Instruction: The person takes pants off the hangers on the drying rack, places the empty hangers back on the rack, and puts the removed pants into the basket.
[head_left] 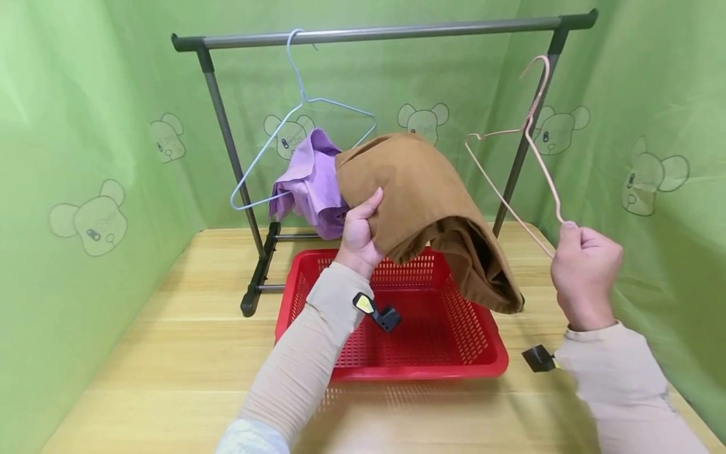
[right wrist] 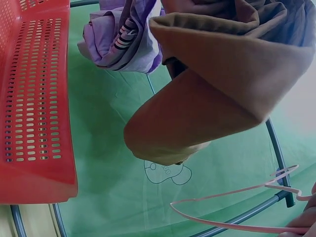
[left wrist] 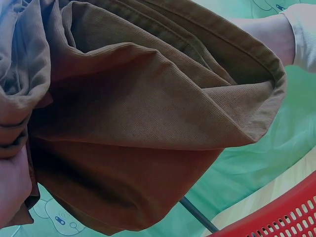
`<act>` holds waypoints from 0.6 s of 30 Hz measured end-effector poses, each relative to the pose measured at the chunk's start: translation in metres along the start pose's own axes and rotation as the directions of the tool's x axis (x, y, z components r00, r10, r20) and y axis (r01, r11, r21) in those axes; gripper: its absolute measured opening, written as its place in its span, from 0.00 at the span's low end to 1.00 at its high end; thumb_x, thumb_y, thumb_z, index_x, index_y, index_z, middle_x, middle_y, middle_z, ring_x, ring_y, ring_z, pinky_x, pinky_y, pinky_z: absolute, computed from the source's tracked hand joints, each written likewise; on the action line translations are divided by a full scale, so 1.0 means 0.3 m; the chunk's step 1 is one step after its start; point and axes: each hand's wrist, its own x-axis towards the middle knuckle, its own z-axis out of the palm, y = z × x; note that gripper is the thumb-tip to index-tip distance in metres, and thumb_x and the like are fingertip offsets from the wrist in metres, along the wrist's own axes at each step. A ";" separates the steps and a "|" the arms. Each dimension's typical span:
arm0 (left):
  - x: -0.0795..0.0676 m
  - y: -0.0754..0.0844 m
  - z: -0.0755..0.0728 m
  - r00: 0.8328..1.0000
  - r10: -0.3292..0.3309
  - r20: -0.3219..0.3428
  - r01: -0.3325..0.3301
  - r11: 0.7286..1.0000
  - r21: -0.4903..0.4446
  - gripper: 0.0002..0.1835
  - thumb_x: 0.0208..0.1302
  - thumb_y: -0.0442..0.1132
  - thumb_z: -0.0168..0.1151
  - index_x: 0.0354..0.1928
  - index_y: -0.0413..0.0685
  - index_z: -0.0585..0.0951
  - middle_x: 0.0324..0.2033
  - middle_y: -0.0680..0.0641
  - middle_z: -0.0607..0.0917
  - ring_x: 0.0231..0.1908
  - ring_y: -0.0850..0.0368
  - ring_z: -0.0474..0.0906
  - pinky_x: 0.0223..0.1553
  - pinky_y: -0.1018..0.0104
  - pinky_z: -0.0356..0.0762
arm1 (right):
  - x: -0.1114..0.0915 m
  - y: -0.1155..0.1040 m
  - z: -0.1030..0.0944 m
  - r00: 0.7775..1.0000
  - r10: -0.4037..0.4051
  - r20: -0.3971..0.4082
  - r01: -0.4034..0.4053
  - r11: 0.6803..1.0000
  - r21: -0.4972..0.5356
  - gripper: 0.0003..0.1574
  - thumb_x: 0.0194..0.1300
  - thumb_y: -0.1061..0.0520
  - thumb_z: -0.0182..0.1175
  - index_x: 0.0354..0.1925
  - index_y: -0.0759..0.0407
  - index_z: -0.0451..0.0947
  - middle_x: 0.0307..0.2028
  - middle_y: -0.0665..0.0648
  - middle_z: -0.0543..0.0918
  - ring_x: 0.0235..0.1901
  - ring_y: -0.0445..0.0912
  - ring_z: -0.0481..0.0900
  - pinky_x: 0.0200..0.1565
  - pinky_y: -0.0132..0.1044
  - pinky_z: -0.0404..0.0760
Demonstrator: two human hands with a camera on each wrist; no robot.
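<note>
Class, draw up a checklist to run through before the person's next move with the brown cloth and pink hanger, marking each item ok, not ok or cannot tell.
1. Brown cloth gripped by left hand: ok.
2. Pink hanger gripped by right hand: ok.
3. Brown cloth spread flat: not ok; folded and drooping.
4. Brown cloth on pink hanger: not ok; they are apart.
5. Blue hanger hooked over rail: ok.
6. Purple cloth secure on blue hanger: cannot tell; partly hidden.

A folded brown garment (head_left: 416, 189) droops near a tilted pink hanger (head_left: 530, 118).
</note>
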 end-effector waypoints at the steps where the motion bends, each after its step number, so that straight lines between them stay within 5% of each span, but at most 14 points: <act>1: -0.001 -0.001 -0.001 1.000 -0.001 0.000 0.001 1.000 0.002 0.18 0.75 0.37 0.40 0.32 0.43 0.80 0.25 0.50 0.84 0.24 0.60 0.81 0.28 0.71 0.79 | 0.000 -0.002 0.000 1.000 0.004 0.000 -0.004 1.000 -0.002 0.36 0.71 0.57 0.51 0.06 0.64 0.59 0.03 0.48 0.58 0.04 0.38 0.53 0.07 0.31 0.51; 18: -0.019 0.001 -0.004 0.997 -0.034 0.063 0.034 0.999 -0.006 0.21 0.75 0.37 0.37 0.32 0.42 0.80 0.25 0.49 0.84 0.24 0.59 0.82 0.29 0.70 0.80 | 0.009 -0.015 0.005 1.000 -0.025 0.004 0.025 0.999 -0.023 0.37 0.71 0.56 0.53 0.06 0.64 0.59 0.03 0.48 0.57 0.04 0.37 0.52 0.08 0.31 0.49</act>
